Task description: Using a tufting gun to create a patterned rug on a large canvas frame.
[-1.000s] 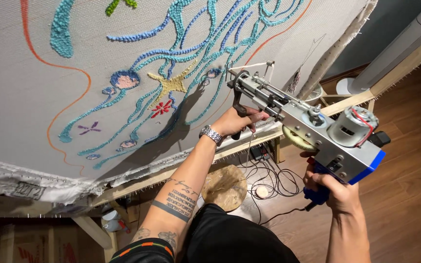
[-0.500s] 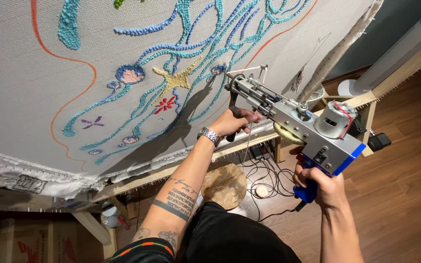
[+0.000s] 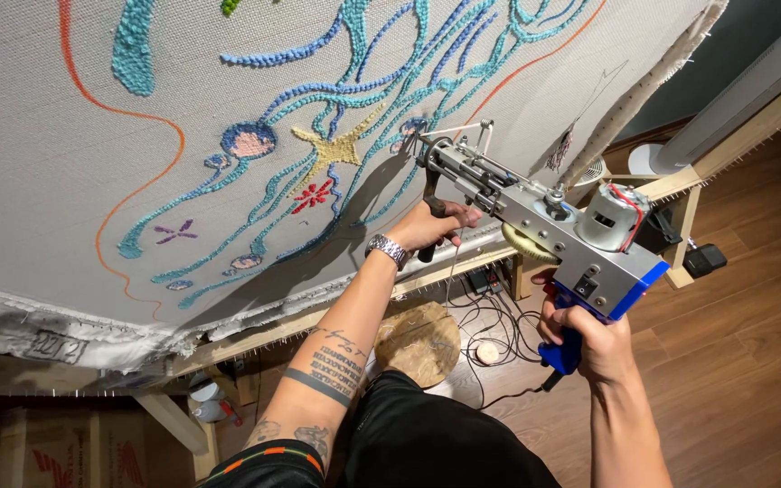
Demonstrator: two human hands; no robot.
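Tufting gun (image 3: 544, 230) held up against stretched grey cloth (image 3: 65, 163), needle end touching the cloth just right of the yellow star motif (image 3: 336, 149). Body silver metal, blue rear housing and blue grip, grey motor on top with red wires.

Right hand (image 3: 594, 336) clenched around the blue rear grip, below the gun body. Left hand (image 3: 431, 226) clenched around the black front handle, directly beneath the gun's front end; metal wristwatch (image 3: 387, 248) on that wrist, tattooed forearm running down and left from the gun.

Cloth left of the gun bearing tufted lines in blue and teal, a round blue-and-pink motif (image 3: 250, 142), a small red flower (image 3: 314, 194) and a thin orange line (image 3: 128, 126). Cloth fixed to a wooden frame (image 3: 463, 267), lower rail passing just under the left hand.

Below the gun: round woven mat (image 3: 422, 339) on the wooden floor (image 3: 752, 361), black cables (image 3: 499, 321) tangled beside the mat. Black adapter box (image 3: 705, 260) on the floor, right of the gun.
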